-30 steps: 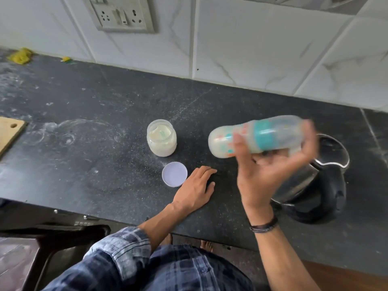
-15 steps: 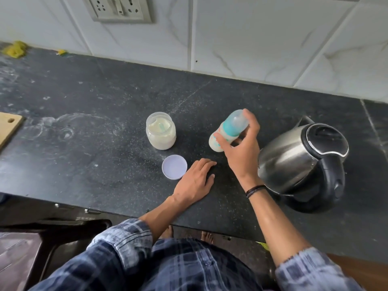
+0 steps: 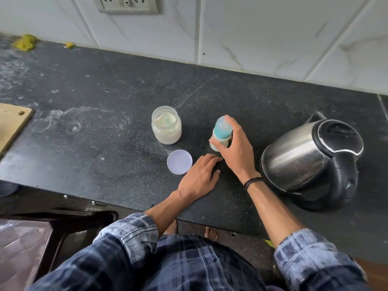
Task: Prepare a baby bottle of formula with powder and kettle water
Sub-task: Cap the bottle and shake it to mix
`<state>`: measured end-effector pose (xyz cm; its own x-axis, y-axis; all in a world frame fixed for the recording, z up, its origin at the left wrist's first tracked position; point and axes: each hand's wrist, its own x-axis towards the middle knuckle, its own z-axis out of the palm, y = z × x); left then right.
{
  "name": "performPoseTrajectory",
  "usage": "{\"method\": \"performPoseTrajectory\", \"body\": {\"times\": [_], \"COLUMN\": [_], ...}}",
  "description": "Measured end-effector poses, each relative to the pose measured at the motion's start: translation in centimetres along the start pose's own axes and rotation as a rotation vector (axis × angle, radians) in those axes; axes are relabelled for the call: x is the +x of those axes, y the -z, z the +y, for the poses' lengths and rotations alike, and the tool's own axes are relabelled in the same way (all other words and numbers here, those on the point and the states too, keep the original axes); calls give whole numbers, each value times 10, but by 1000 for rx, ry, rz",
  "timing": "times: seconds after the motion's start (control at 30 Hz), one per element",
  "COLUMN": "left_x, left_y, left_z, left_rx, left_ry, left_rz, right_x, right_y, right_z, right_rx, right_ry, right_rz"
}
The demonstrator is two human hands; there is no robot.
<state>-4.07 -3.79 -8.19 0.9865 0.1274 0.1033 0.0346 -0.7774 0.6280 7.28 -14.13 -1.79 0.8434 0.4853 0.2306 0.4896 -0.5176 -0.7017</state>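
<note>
Head view: the right hand (image 3: 237,150) grips the capped bottle (image 3: 221,133), upright on the desk (image 3: 105,154) between powder jar (image 3: 166,127) and kettle (image 3: 304,156) — the left hand (image 3: 199,179) lies flat, empty. Likely mixed; jar lid (image 3: 179,162) off.

A home kitchen is indicated by a dark stone countertop (image 3: 105,91) backed by white marble-patterned wall tiles (image 3: 273,38), into which a socket plate (image 3: 126,4) is set. An electric kettle (image 3: 304,156) is stood at the right and a wooden chopping board (image 3: 12,122) at the left edge.
</note>
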Motion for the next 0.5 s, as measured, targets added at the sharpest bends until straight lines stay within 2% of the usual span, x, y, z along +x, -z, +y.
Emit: {"method": "performPoseTrajectory", "body": {"times": [0.5], "left_x": [-1], "left_y": [1], "left_z": [2], "left_rx": [13], "left_ry": [-16], "left_rz": [15], "right_x": [-4], "right_y": [-5], "right_z": [13], "right_rx": [45], "right_ry": [-5], "right_rz": [-24]}}
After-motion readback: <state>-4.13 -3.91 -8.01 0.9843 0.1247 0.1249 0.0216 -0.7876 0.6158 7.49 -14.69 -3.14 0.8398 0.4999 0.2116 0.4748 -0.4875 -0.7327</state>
